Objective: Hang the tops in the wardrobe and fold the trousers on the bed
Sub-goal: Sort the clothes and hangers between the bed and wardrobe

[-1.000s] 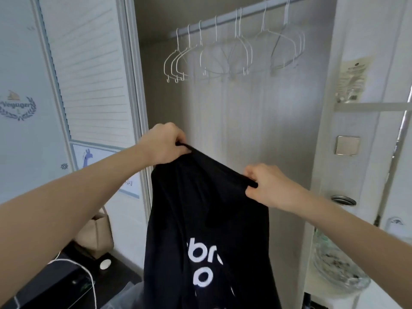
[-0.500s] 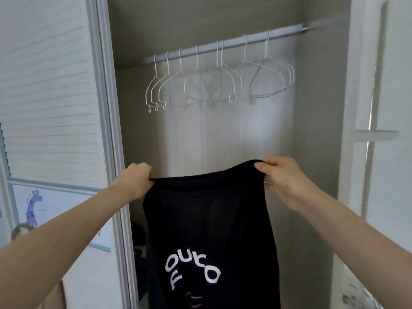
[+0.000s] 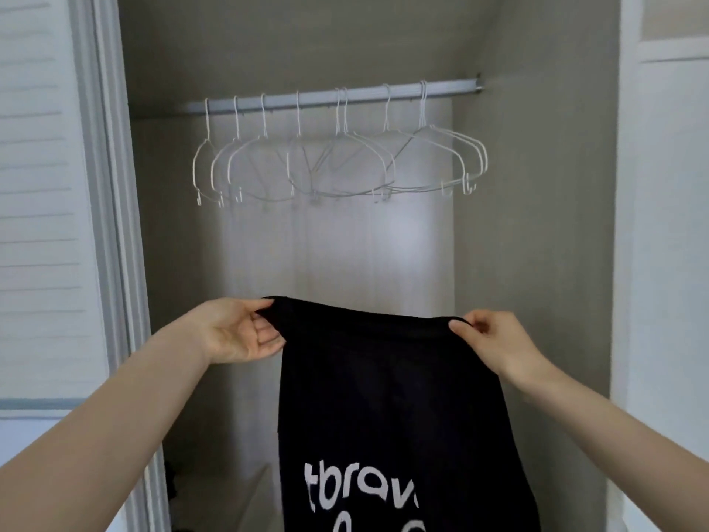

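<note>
Two bare hands hold one black top (image 3: 387, 408) in front of the open wardrobe (image 3: 537, 224). The left hand (image 3: 234, 332) grips the left corner of the upper edge: its thumb lies over the cloth and the other fingers (image 3: 268, 335) are curled under it, palm turned toward the camera. The right hand (image 3: 495, 343) pinches the right corner of the same edge between thumb and bent fingers (image 3: 458, 325). Between the two hands the edge is stretched almost level, a little higher on the left side. The top hangs straight down from this edge and leaves the picture at the bottom. It carries one white print (image 3: 360, 497) in its lower part; the letters "tbrav" can be read, and a second line under them is cut off.

One metal rail (image 3: 345, 97) crosses the wardrobe high above the hands. I count eight hooks on it, so eight white wire hangers (image 3: 337, 163), all bare; they overlap so much that the count is not fully sure. The top is well below the hangers and touches none of them.

One louvered door panel (image 3: 42, 186) stands at the left of the opening, and one pale panel (image 3: 667, 224) at the right.
</note>
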A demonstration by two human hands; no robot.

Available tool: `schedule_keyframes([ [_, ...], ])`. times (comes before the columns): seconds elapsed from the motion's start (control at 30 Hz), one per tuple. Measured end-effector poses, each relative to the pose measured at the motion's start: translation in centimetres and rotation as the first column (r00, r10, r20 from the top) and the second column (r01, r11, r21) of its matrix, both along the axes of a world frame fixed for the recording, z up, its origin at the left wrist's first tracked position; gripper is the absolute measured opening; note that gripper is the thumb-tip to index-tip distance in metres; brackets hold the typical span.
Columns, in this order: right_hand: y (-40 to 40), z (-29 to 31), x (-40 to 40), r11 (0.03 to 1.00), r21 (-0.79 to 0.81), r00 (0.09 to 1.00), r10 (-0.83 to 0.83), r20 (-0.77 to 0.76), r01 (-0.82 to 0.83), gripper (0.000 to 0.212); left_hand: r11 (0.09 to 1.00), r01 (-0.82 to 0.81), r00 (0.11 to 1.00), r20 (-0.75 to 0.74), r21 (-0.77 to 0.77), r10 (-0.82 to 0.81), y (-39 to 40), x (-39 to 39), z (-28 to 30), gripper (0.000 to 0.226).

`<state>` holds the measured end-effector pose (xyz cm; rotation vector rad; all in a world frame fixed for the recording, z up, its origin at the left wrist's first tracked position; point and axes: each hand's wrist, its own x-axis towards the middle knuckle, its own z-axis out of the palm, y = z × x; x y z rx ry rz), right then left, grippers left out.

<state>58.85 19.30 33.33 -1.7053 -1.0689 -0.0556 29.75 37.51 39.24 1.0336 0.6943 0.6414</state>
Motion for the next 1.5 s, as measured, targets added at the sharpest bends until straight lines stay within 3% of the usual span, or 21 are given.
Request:
schedule_keyframes([
  [0.1,-0.3,-0.2,-0.6,0.982,-0.152,0.979,-0.081,0.188,0.111,0.029,0.999,-0.002,0.999,0.052,0.046,0.0,0.8,1.8,1.5,0.023],
  [0.23,-0.5,1.8,-2.3,0.887,-0.462,0.969,0.123,0.214,-0.011,0.021,0.984,0.052,0.99,0.123,0.173,-0.074,1.4,4.8,3.3,0.011],
  [0.33,-0.3,5.5,-3.5,0.867,-0.499,0.934,0.18,0.307,-0.003,0.017,0.92,0.067,0.995,0.042,0.387,-0.09,1.8,6.6,4.4,0.007],
  [0.43,0.7,10.7,-3.2,0.954,-0.205,0.826,-0.07,0.559,0.219,0.018,0.689,0.026,0.991,-0.107,0.724,0.075,2.2,8.2,4.7,0.014],
  [0.5,1.7,14.3,-2.1,0.952,0.068,0.758,-0.279,0.589,0.298,0.023,0.422,0.021,0.96,-0.137,0.907,0.245,2.9,9.3,4.6,0.02],
  [0.57,2.7,17.7,-0.7,0.904,0.265,0.715,-0.427,0.554,0.334,0.027,0.181,-0.014,0.922,-0.057,0.983,0.383,3.5,9.9,4.5,0.031],
  [0.67,4.4,22.1,2.0,0.831,0.389,0.663,-0.553,0.505,0.397,0.031,-0.014,-0.087,0.904,0.085,0.996,0.418,4.7,10.2,4.2,0.033],
  [0.77,5.8,25.6,4.8,0.803,0.381,0.665,-0.594,0.454,0.458,0.031,-0.124,-0.088,0.868,0.137,0.988,0.478,6.2,10.3,4.4,0.025],
  [0.9,7.3,28.5,8.2,0.856,0.191,0.785,-0.517,0.34,0.481,0.034,-0.107,-0.09,0.869,0.13,0.99,0.477,7.6,11.0,5.5,0.023],
  [1.03,8.9,30.0,10.4,0.934,0.067,0.918,-0.358,0.169,0.351,0.033,-0.026,-0.088,0.891,0.09,0.996,0.445,8.6,12.2,6.5,0.026],
  [1.17,10.1,30.3,10.9,0.955,-0.018,0.952,-0.294,0.084,0.296,0.027,-0.029,-0.066,0.891,0.072,0.997,0.449,9.2,13.1,6.7,0.025],
  [1.4,11.4,30.1,11.2,0.976,0.055,0.977,-0.206,-0.047,0.209,0.028,-0.035,0.006,0.894,0.01,0.999,0.447,9.0,14.0,6.1,0.028],
  [1.5,11.3,30.1,11.2,0.968,0.117,0.975,-0.213,-0.07,0.22,0.016,-0.044,0.033,0.892,-0.009,0.998,0.451,8.7,14.0,6.0,0.028],
])
